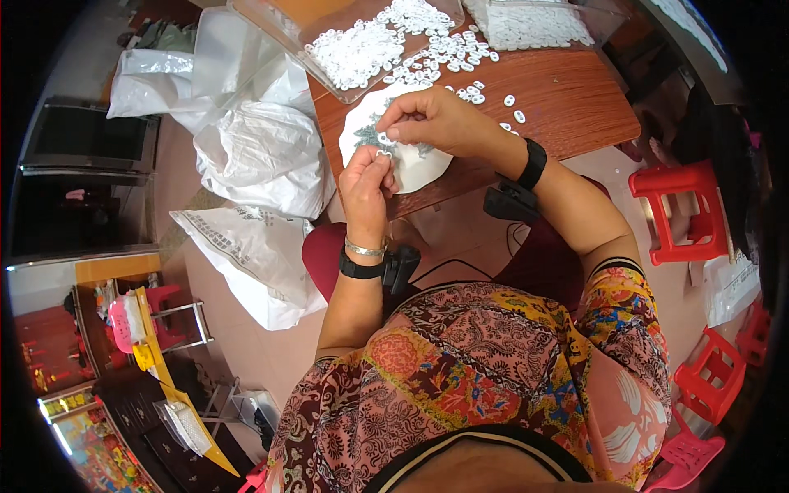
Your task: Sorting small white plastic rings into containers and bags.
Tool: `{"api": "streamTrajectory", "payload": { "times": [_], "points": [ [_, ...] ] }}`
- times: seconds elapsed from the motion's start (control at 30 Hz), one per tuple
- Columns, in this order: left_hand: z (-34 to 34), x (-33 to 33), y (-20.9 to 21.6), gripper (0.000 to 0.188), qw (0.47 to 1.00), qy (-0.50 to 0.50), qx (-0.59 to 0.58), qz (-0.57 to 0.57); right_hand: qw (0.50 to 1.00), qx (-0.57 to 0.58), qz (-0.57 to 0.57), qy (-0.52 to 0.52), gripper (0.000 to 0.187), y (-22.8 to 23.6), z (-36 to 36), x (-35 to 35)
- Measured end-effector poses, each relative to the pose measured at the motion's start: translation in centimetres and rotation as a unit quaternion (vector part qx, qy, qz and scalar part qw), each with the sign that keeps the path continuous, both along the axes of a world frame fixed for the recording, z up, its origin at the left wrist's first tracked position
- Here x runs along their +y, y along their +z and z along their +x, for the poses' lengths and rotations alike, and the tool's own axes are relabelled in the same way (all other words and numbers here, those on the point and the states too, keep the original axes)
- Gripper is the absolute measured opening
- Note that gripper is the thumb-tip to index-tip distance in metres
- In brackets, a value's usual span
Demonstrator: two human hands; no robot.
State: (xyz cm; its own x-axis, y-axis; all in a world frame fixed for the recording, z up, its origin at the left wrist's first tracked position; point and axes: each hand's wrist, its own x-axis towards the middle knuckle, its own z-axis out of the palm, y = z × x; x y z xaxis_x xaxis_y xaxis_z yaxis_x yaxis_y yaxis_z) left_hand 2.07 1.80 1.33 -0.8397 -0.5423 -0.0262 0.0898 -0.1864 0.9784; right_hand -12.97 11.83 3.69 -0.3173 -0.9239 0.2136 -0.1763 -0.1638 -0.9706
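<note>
Over a white round dish (pixel 426 171) at the table's near edge, my two hands work close together. My left hand (pixel 367 182) is closed, its thumb and forefinger pinching a small white plastic piece (pixel 384 153). Just above it my right hand (pixel 427 119) also pinches, with another small white piece (pixel 383 139) at its fingertips. Many tiny grey parts (pixel 369 134) lie heaped in the dish, partly hidden by my fingers; their exact kind is too small to make out. Loose white oval pieces with two holes (pixel 444 53) are scattered on the table beyond the dish.
A clear plastic box (pixel 288 37) with many white pieces lies at the back of the wooden table (pixel 567 99). A second clear box (pixel 538 25) stands right of it. Large white sacks (pixel 259 156) sit on the floor at left; red stools (pixel 678 209) stand at right.
</note>
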Motion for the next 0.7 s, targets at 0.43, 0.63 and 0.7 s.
{"api": "streamTrajectory", "payload": {
  "times": [0.43,0.63,0.7],
  "points": [
    [0.01,0.17,0.09,0.012,1.0,0.0,-0.018,-0.003,0.997,0.079,-0.006,-0.003,0.017,-0.15,0.48,0.05],
    [0.03,0.14,-0.19,0.013,1.0,0.008,-0.013,0.003,0.996,0.084,0.001,0.003,0.017,-0.14,0.66,-0.05],
    [0.03,0.21,-0.03,0.014,1.0,0.013,-0.003,0.007,0.996,0.086,0.0,0.014,0.019,-0.11,0.79,-0.07]
  ]
}}
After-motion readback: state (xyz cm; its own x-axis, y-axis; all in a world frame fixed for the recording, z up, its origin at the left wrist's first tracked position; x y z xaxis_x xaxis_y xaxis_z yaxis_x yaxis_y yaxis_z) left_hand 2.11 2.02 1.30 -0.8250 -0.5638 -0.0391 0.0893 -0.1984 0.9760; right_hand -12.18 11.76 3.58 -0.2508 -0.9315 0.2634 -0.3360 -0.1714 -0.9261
